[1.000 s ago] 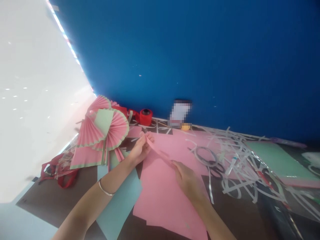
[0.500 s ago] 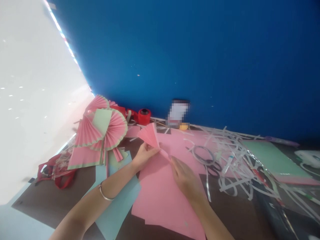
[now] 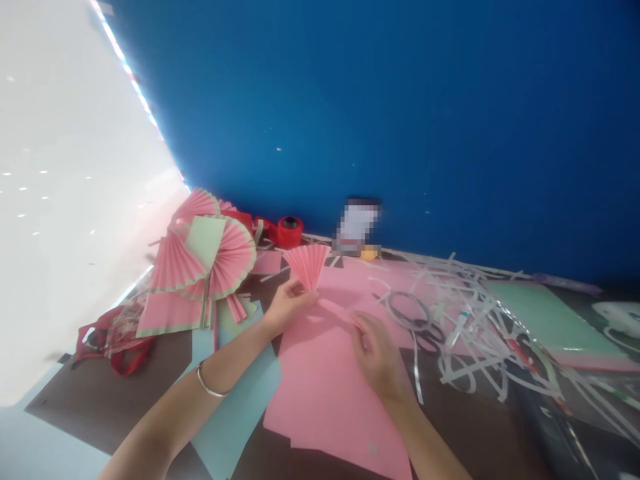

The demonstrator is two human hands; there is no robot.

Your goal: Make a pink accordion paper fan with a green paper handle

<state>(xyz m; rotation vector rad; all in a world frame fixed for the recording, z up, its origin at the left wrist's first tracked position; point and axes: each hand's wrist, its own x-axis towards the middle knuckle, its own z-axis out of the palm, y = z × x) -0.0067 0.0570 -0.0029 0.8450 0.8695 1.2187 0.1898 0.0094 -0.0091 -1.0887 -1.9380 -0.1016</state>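
Note:
Between my hands is a pink pleated paper fan, its folds spread at the top and pressed into a narrow strip lower down. My left hand pinches it where the spread folds meet the strip. At the strip's lower right end, my right hand has its fingers closed round the folded paper. Both hands are just above pink paper sheets on the dark table. Finished-looking pink fans with green edges stand in a pile to the left.
Scissors, a tape roll and many white paper strips lie to the right. Blue paper is under my left forearm. A red tape dispenser and a blurred phone-like object stand by the blue wall.
The fan's pleats have opened wider and turned more upright. My right hand has moved slightly right along with the strip's end; my left hand has stayed nearly in place.

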